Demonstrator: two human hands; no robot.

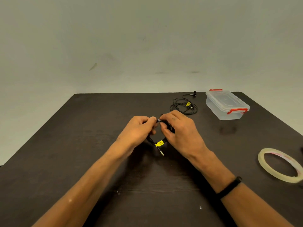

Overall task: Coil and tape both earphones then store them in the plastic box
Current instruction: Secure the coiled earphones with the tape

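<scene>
Spanning both hands' grip, coiled earphone (159,144) hangs between them.

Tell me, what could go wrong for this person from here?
The earphone cable is only pinched between the left hand and right hand; its jack plug dangles loose, so the coil might spring open. The tape roll lies off to the right, so fetching it means letting go with one hand. The plastic box looks closed with its red clips, and the second earphone lies uncoiled and could snag.
</scene>
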